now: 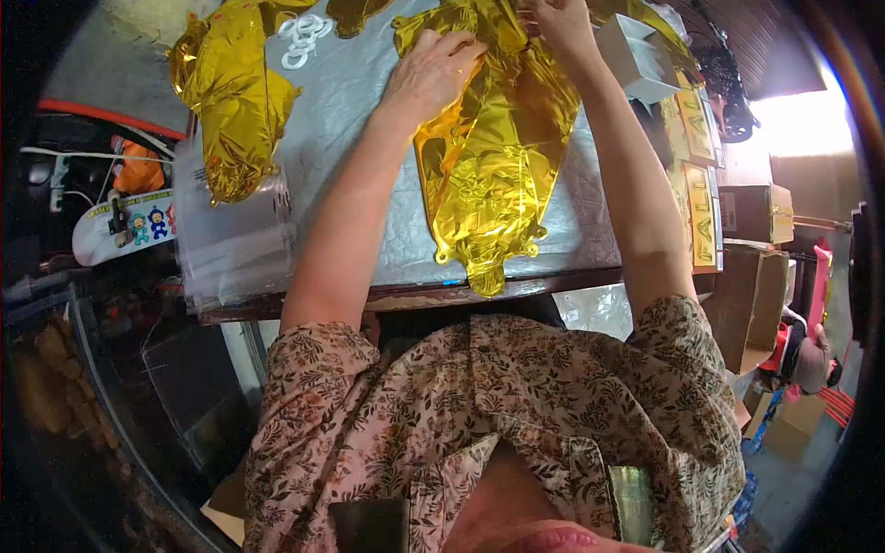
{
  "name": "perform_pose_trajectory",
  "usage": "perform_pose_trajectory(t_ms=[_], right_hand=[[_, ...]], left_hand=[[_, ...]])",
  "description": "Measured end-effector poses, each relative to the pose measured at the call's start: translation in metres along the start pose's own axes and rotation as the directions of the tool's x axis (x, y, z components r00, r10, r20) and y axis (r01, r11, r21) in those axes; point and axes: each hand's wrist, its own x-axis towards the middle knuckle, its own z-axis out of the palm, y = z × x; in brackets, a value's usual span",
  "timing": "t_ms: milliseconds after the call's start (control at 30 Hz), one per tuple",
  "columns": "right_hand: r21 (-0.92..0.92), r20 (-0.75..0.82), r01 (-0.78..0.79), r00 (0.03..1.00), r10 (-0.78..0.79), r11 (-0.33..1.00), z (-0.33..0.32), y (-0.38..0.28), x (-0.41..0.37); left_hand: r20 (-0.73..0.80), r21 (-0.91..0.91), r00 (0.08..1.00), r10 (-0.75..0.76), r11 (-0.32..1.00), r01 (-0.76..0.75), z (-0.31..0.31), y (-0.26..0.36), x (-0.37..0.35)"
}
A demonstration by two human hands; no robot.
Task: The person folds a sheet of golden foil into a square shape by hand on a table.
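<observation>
A flat, crinkled gold foil balloon lies lengthwise on the grey-covered table, its narrow tail and small tabs towards my body. My left hand rests on its upper left part, fingers bent and gripping the foil. At the top edge of the view, my right hand has its fingers closed on the foil's upper right side. Its fingertips are partly cut off by the frame. Another crumpled gold foil balloon lies to the left, apart from both hands.
White rings lie in a pile at the back left. Clear plastic sleeves cover the left table edge. To the right are a white open box, packets lettered FALL and cardboard boxes. A skateboard is at far left.
</observation>
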Motion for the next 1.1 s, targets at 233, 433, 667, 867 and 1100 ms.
perform_pose_trajectory(t_ms=[233, 433, 667, 867, 1100], right_hand=[[-0.592, -0.181, 0.233, 0.894, -0.409, 0.771, -0.029, -0.006, -0.034], [-0.64, 0.039, -0.096, 0.987, 0.157, 0.762, -0.022, 0.035, -0.046], [-0.642, 0.043, -0.112, 0.983, 0.181, 0.759, -0.002, 0.036, -0.035], [-0.076, -0.036, 0.108, 0.993, -0.111, 0.991, 0.023, 0.065, -0.039], [-0.038, -0.033, 0.092, 0.995, -0.094, 0.995, 0.022, 0.041, -0.042]], left_hand=[[0.002, 0.009, 1.0, 0.014, 1.0, -0.014, 0.004, -0.004, -0.002], [0.006, -0.005, 1.0, 0.002, 1.0, -0.002, 0.004, -0.003, -0.001], [0.018, 0.028, 1.0, 0.019, 0.999, -0.02, 0.004, -0.004, 0.0], [0.031, 0.045, 0.999, 0.033, 0.998, -0.034, 0.005, -0.006, -0.003], [0.022, 0.052, 0.999, 0.035, 0.998, -0.036, 0.004, -0.005, -0.001]])
